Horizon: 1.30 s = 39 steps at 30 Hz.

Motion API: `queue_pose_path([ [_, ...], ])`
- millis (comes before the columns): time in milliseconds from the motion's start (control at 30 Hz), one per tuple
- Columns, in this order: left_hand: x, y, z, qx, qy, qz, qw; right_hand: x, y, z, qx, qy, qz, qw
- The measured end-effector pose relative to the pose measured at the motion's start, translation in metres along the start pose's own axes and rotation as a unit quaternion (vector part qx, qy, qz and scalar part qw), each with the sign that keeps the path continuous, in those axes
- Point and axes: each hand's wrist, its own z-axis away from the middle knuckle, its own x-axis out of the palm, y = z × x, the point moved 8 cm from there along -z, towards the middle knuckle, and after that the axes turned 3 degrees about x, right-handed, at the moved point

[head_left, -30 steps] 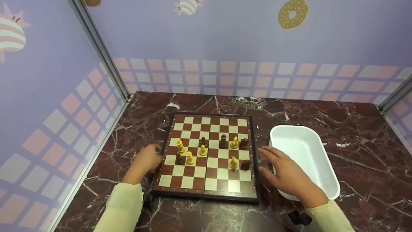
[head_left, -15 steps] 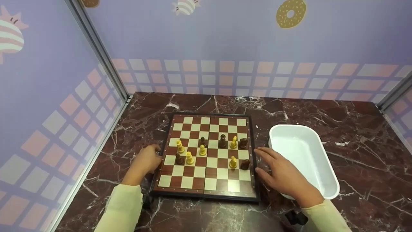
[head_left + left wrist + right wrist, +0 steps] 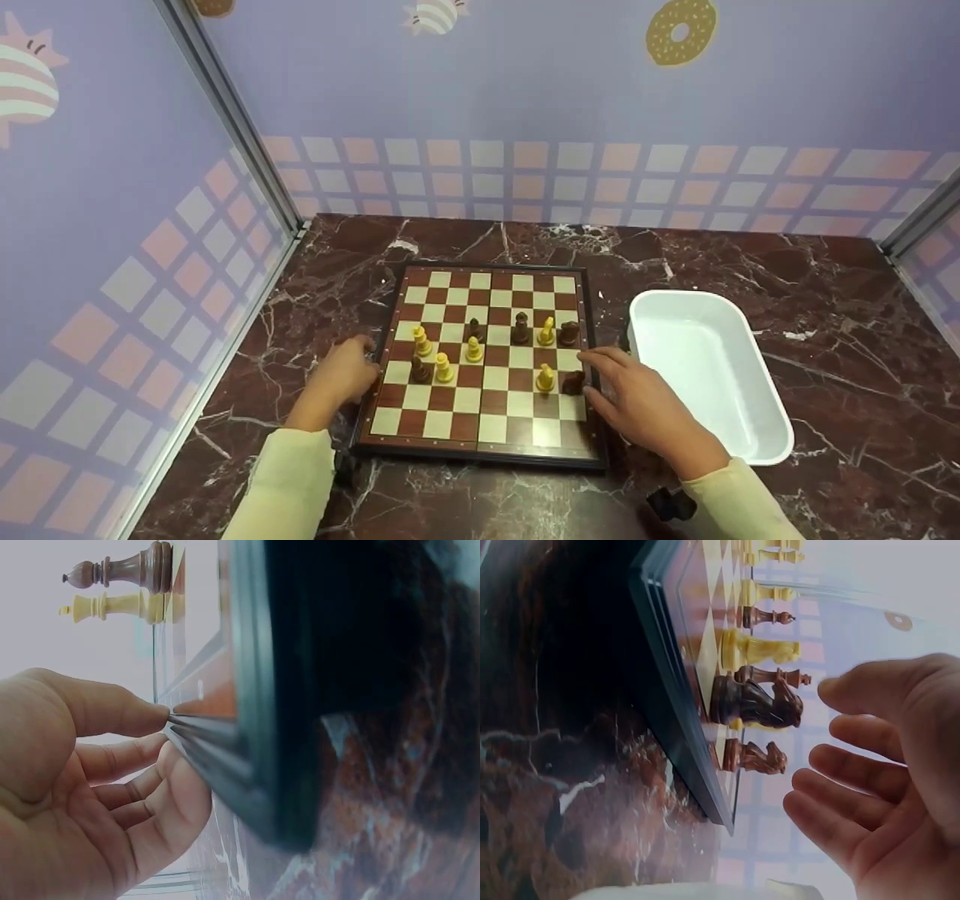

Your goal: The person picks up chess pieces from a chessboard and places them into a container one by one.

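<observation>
A brown-and-cream chessboard (image 3: 517,427) lies on the marbled table with several dark and yellow chess pieces standing on it. My left hand (image 3: 337,379) pinches the board's left edge, thumb over the rim and fingers against the side, as the left wrist view shows. A dark bishop (image 3: 127,570) and a yellow king (image 3: 112,607) stand nearest that hand. Over the board's right edge hovers my right hand (image 3: 645,401), fingers spread and holding nothing. Its fingertips reach toward a dark knight (image 3: 754,701); a yellow knight (image 3: 545,378) stands just left of that piece.
A white tub (image 3: 765,375) stands on the table right of the board, partly behind the right hand. Another dark knight (image 3: 568,334) is farther up the board's right side. Patterned wall panels (image 3: 570,82) close off the back and left.
My right hand has moved left from beside the tub to over the board's right edge, close to the dark knight. The left hand and the pieces have stayed in place.
</observation>
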Motion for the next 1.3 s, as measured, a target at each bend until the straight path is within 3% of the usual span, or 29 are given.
queue_pose_path([
  [300,0.005,0.0,-0.001,-0.002,-0.016,0.019,0.9997,0.007,0.0,-0.003,0.008,0.017,-0.003,0.9998],
  [867,0.002,-0.001,0.004,0.007,0.007,0.053,0.9985,0.02,-0.004,-0.011,0.016,0.017,-0.024,0.9994],
  [1300,0.005,0.002,0.001,0.022,0.003,0.038,0.9991,0.02,-0.005,-0.01,-0.007,0.043,-0.028,0.9986],
])
